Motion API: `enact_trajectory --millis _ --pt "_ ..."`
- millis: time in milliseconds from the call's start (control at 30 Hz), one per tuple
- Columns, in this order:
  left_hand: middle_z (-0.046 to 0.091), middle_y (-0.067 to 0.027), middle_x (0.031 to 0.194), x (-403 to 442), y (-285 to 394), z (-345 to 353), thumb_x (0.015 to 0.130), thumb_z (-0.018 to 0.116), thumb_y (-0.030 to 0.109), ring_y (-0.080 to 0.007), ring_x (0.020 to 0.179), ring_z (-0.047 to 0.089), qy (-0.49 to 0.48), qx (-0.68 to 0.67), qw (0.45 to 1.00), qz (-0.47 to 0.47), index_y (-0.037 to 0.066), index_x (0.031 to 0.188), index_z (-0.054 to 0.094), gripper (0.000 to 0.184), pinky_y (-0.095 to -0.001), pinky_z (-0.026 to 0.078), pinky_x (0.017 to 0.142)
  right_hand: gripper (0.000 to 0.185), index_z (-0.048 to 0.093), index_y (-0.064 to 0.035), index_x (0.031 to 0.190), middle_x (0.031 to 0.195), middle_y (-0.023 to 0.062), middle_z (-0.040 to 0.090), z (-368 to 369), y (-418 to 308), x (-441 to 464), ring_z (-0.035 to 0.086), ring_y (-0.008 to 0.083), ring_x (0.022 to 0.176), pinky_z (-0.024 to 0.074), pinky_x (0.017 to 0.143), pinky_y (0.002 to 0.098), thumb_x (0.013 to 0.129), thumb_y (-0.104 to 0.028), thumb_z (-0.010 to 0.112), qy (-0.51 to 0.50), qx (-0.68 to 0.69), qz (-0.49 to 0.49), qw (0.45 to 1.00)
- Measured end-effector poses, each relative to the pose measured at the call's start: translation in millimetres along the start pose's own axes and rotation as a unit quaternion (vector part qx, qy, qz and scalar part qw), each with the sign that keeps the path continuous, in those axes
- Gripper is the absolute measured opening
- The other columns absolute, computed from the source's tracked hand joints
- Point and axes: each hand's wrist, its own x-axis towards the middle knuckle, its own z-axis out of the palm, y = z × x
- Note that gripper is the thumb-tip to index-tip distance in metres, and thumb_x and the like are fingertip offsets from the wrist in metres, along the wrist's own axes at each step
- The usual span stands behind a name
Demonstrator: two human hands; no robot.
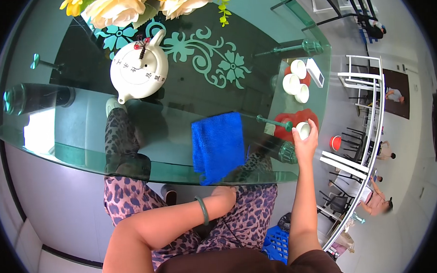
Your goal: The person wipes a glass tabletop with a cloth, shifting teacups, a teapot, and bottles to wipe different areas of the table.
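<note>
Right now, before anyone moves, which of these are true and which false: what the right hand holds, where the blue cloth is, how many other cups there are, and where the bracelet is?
1. The right hand holds a small white teacup. True.
2. The blue cloth covers the teapot. False: it lies apart from it, on the glass table.
3. Three other white teacups are grouped together. True.
4. The green bracelet is on the right wrist. False: it is on the left.
</note>
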Motion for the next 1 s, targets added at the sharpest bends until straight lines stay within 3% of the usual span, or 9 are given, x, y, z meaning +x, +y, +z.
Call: enact_trajectory --millis 133,233,333,400,467,567,667,833,1000 --pt "0.065 -0.0180 0.116 23 -3 26 0.062 0.085 0.013 -0.0265 0.104 0.065 0.033 -0.008 0.999 -0.021 -0.006 0.134 0.043 0.086 -0.0330 0.055 0.079 0.065 0.046 -0.0030 0.133 0.135 0.0205 0.047 4 -6 -3 0.044 0.0367 0.126 0.0353 0.105 0.0442 0.078 -0.019 0.074 -0.036 0.008 0.026 0.999" --pt "0.064 -0.0186 0.118 13 0 20 0.063 0.085 0.012 -0.0269 0.105 0.065 0.054 -0.003 0.998 -0.027 -0.006 0.135 0.043 0.086 -0.0329 0.055 0.080 0.063 0.043 -0.0026 0.136 0.143 0.0218 0.039 -2 -65 -14 0.037 0.0382 0.132 0.0298 0.109 0.0465 0.082 -0.020 0.070 0.052 -0.071 -0.108 0.990" --pt "0.055 -0.0217 0.128 -3 0 0 0.086 0.057 0.010 -0.0287 0.115 0.058 -0.002 0.021 1.000 0.009 -0.007 0.122 0.056 0.040 -0.0355 0.051 0.087 0.061 0.047 -0.0053 0.136 0.147 0.0204 0.035 0 -149 -46 0.029 0.0368 0.138 0.0165 0.113 0.0532 0.086 -0.036 0.063 -0.070 0.019 -0.259 0.963" --pt "0.056 -0.0203 0.130 42 -3 59 0.071 0.075 0.012 -0.0269 0.117 0.058 0.139 0.059 0.988 0.002 -0.006 0.133 0.045 0.071 -0.0334 0.051 0.090 0.062 0.050 -0.0181 0.137 0.149 0.0145 0.036 20 -180 -72 0.027 0.0372 0.140 0.0072 0.112 0.0623 0.087 -0.055 0.054 -0.125 -0.004 -0.409 0.904" --pt "0.056 -0.0192 0.132 41 -4 58 0.064 0.084 0.013 -0.0255 0.119 0.057 0.155 0.068 0.986 -0.011 -0.005 0.139 0.040 0.089 -0.0325 0.049 0.094 0.063 0.048 -0.0269 0.140 0.150 0.0128 0.034 43 -204 -81 0.025 0.0404 0.140 0.0071 0.111 0.0633 0.085 -0.058 0.053 -0.262 0.020 -0.412 0.872" --pt "0.055 -0.0170 0.133 15 6 9 0.064 0.083 0.014 -0.0240 0.121 0.055 -0.017 -0.024 0.998 -0.046 -0.005 0.139 0.040 0.088 -0.0321 0.046 0.098 0.060 0.044 -0.0292 0.142 0.151 0.0090 0.034 57 -218 -47 0.026 0.0381 0.140 0.0104 0.111 0.0643 0.088 -0.054 0.050 -0.193 0.021 -0.403 0.894" --pt "0.059 -0.0201 0.123 -15 4 -11 0.087 0.057 0.013 -0.0280 0.112 0.060 0.002 0.115 0.993 0.031 -0.008 0.127 0.049 0.046 -0.0350 0.049 0.089 0.068 0.033 -0.0116 0.147 0.151 0.0123 0.033 80 -226 16 0.025 0.0379 0.141 0.0081 0.113 0.0588 0.093 -0.050 0.045 -0.109 0.027 -0.374 0.921" --pt "0.060 -0.0213 0.121 1 3 4 0.083 0.062 0.010 -0.0317 0.110 0.061 0.034 -0.008 0.999 -0.028 -0.008 0.126 0.048 0.049 -0.0362 0.051 0.087 0.070 0.034 0.0041 0.138 0.145 0.0242 0.036 133 -252 125 0.031 0.0354 0.138 0.0142 0.114 0.0551 0.091 -0.043 0.054 0.050 0.094 -0.268 0.957" --pt "0.058 -0.0236 0.124 -12 3 -15 0.082 0.063 0.009 -0.0325 0.113 0.060 -0.016 0.003 1.000 -0.005 -0.009 0.128 0.047 0.051 -0.0354 0.052 0.087 0.061 0.044 -0.0009 0.134 0.143 0.0209 0.040 145 -279 148 0.032 0.0335 0.138 0.0155 0.114 0.0548 0.089 -0.041 0.056 0.061 0.071 -0.199 0.976"
